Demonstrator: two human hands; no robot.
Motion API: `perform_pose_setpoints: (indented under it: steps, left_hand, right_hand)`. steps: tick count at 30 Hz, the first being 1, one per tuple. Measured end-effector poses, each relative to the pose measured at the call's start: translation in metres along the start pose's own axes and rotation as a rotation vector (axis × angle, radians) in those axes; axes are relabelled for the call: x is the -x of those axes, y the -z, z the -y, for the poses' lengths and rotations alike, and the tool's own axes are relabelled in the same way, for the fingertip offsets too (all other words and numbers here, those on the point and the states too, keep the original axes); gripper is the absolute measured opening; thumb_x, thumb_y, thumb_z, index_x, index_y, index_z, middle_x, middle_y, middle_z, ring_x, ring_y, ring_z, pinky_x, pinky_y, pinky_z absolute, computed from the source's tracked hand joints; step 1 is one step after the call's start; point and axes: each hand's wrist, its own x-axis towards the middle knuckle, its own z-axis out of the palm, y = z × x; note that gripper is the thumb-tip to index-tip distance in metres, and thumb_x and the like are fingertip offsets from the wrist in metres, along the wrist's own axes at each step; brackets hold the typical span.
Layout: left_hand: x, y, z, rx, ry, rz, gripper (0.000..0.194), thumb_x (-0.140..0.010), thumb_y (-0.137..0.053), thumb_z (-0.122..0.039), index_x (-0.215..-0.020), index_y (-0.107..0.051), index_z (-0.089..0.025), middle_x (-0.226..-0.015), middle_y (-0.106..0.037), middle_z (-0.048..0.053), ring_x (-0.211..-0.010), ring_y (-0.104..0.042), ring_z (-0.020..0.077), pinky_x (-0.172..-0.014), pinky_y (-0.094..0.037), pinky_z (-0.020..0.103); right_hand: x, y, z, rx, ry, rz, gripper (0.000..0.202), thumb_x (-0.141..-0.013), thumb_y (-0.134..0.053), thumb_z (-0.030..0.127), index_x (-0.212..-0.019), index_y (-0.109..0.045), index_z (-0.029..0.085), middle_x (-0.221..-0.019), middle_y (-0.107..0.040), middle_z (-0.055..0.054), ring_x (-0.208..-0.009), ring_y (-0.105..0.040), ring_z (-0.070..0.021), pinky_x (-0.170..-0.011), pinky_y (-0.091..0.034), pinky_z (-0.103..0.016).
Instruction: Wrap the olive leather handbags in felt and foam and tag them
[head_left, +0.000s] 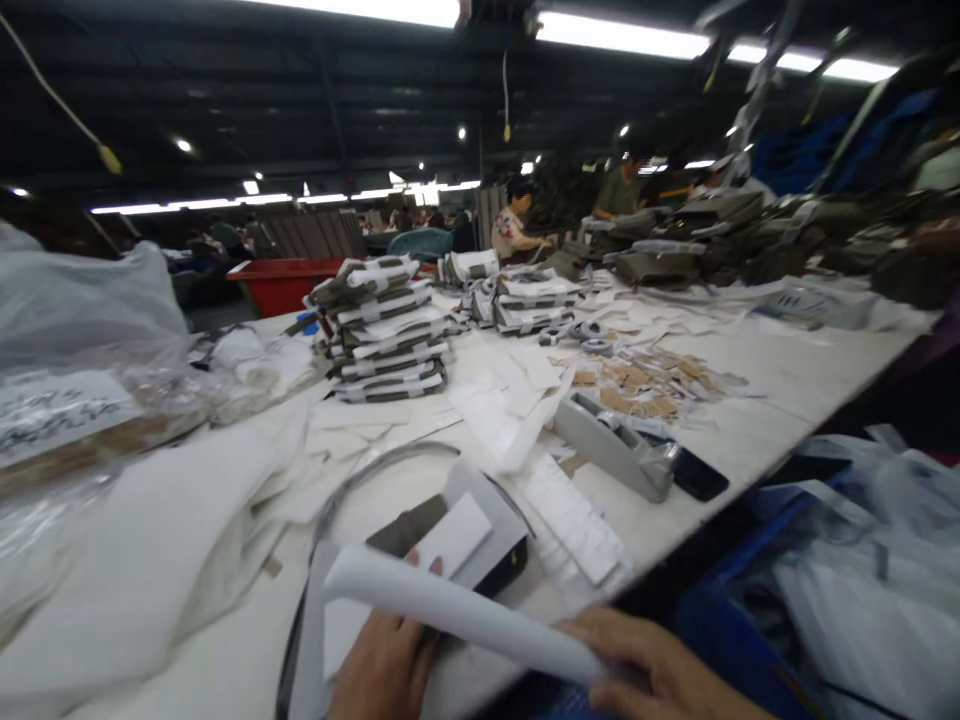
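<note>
White paper roll: the long rolled paper [465, 612] slants across both hands, low in the view, near the front edge of the counter [787, 385].
Right hand: the right hand [645, 655] pinches the right end of the rolled paper between its thumb and fingers.
Left hand: the left hand [390, 655] is under the rolled paper, and 2 fingertips peek out past its far side, by a white card [461, 530]. I cannot tell if this hand is pinching anything.
Dark folded thing: the dark cloth thing [409, 525] lies on the counter just past the rolled paper, with the white card on top of it.
Dark strip: a thin, bendy strip [328, 505] curves around the left side of the dark cloth thing.
Tape holder: a big grey tape holder [611, 445] sits to the right, with a black phone [701, 472] just beside it.
Brown tags: lots of little tags [649, 405] are spread out behind the tape holder.
Tall pile: a pile of folded dark cloth with white paper [390, 335] stands on the counter, with a red bin [285, 287] behind it.
People: 2 people are far back, 1 in a flowery top [510, 230] and 1 in a dark green top [616, 195].
</note>
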Motion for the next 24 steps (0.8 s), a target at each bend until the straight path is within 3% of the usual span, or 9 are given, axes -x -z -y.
perform_pose_setpoints:
  steps: [4, 7, 10, 14, 17, 20, 24]
  left_hand:
    - [-0.022, 0.036, 0.005, 0.102, 0.054, 0.41, 0.078, -0.079, -0.061, -0.01, -0.151, -0.036, -0.027, -0.156, -0.038, 0.011, -0.131, -0.053, 0.0285, -0.102, -0.051, 0.039]
    - [-0.04, 0.06, 0.008, 0.193, 0.081, 0.509, 0.081, -0.08, -0.068, -0.019, -0.152, -0.033, -0.031, -0.156, -0.037, 0.009, -0.133, -0.051, 0.0277, -0.108, -0.045, 0.041]
    - [-0.048, 0.073, 0.01, 0.27, 0.07, 0.538, 0.083, -0.08, -0.071, -0.022, -0.152, -0.032, -0.033, -0.156, -0.037, 0.007, -0.137, -0.046, 0.0247, -0.112, -0.04, 0.039]
    - [-0.048, 0.078, 0.009, 0.282, 0.053, 0.549, 0.082, -0.082, -0.071, -0.021, -0.152, -0.031, -0.031, -0.155, -0.039, 0.008, -0.14, -0.042, 0.0232, -0.113, -0.039, 0.038]
    - [-0.046, 0.078, 0.004, 0.246, 0.06, 0.534, 0.076, -0.086, -0.07, -0.031, -0.152, -0.032, -0.028, -0.154, -0.039, 0.011, -0.139, -0.044, 0.0247, -0.112, -0.04, 0.04]
    - [-0.042, 0.07, -0.005, 0.187, 0.083, 0.496, 0.085, -0.08, -0.076, -0.045, -0.151, -0.036, -0.024, -0.154, -0.038, 0.017, -0.138, -0.044, 0.0292, -0.11, -0.042, 0.043]
    - [-0.028, 0.045, -0.014, 0.052, 0.105, 0.359, 0.088, -0.074, -0.083, -0.027, -0.149, -0.037, -0.021, -0.154, -0.039, 0.02, -0.137, -0.046, 0.0315, -0.108, -0.046, 0.044]
  right_hand:
    - [-0.016, 0.012, -0.009, 0.595, 0.235, -0.095, 0.043, -0.094, -0.052, 0.016, -0.131, -0.063, 0.036, -0.117, -0.064, -0.009, -0.107, -0.06, -0.0239, -0.091, -0.05, -0.038]
    - [-0.034, 0.002, -0.019, 0.806, 0.426, -0.061, 0.046, -0.091, -0.051, 0.009, -0.127, -0.065, 0.035, -0.107, -0.065, -0.007, -0.099, -0.06, -0.0233, -0.087, -0.05, -0.039]
    - [-0.047, -0.008, -0.022, 0.91, 0.566, -0.123, 0.045, -0.089, -0.05, 0.005, -0.122, -0.067, 0.029, -0.102, -0.067, -0.007, -0.093, -0.06, -0.0236, -0.084, -0.049, -0.039]
    - [-0.063, -0.016, -0.022, 0.938, 0.577, -0.3, 0.033, -0.09, -0.054, 0.006, -0.117, -0.067, 0.019, -0.098, -0.069, -0.008, -0.093, -0.06, -0.0236, -0.084, -0.046, -0.037]
    - [-0.078, -0.027, -0.023, 0.94, 0.58, -0.408, 0.021, -0.091, -0.057, 0.01, -0.107, -0.068, 0.017, -0.09, -0.07, -0.007, -0.088, -0.06, -0.0236, -0.081, -0.045, -0.037]
    - [-0.094, -0.039, -0.028, 0.931, 0.612, -0.497, 0.016, -0.092, -0.056, 0.01, -0.099, -0.068, 0.018, -0.084, -0.069, -0.005, -0.083, -0.059, -0.0232, -0.077, -0.045, -0.037]
    - [-0.101, -0.042, -0.041, 0.912, 0.676, -0.577, 0.018, -0.093, -0.056, 0.008, -0.103, -0.067, 0.018, -0.093, -0.072, -0.006, -0.09, -0.061, -0.0233, -0.082, -0.048, -0.039]
